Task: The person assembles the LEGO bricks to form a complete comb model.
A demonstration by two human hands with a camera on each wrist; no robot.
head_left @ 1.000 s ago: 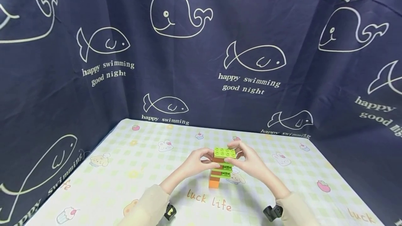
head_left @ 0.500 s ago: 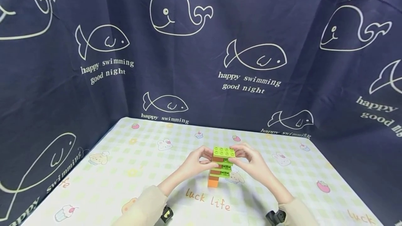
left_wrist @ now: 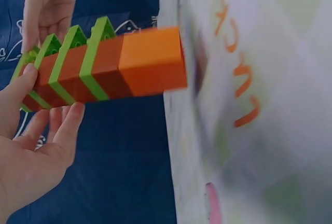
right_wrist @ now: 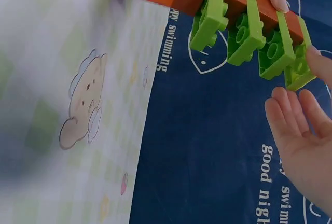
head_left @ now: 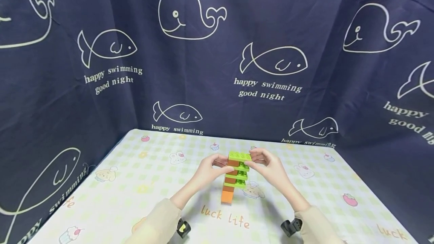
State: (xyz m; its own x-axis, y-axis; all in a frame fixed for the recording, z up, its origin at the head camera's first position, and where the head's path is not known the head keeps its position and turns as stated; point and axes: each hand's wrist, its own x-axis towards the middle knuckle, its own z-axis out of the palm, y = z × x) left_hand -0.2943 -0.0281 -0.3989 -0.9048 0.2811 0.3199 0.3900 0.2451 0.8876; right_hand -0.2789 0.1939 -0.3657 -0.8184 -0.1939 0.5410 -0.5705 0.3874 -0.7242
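A toy brick tower (head_left: 231, 180) stands between both hands, leaning slightly. Its orange block (left_wrist: 151, 63) forms the bottom, with brown-orange blocks and several lime green plates (right_wrist: 242, 40) alternating above. The plates jut out to the right. My left hand (head_left: 209, 168) grips the upper tower from the left, thumb on the near side and fingers behind. My right hand (head_left: 269, 165) pinches the free right end of the top green plate (head_left: 240, 156), thumb in front. I cannot tell whether the tower's bottom touches the table.
The table (head_left: 162, 183) wears a checked cloth with printed animals, cupcakes and lettering. Dark blue curtains (head_left: 217, 70) with whale and fish outlines hang behind it and at both sides. A black wrist device (head_left: 183, 228) sits below each sleeve.
The tower's bottom has shifted slightly left and its top a little higher in the view, with both hands following. The right fingers sit higher beside the top plate. Both hands keep their hold.
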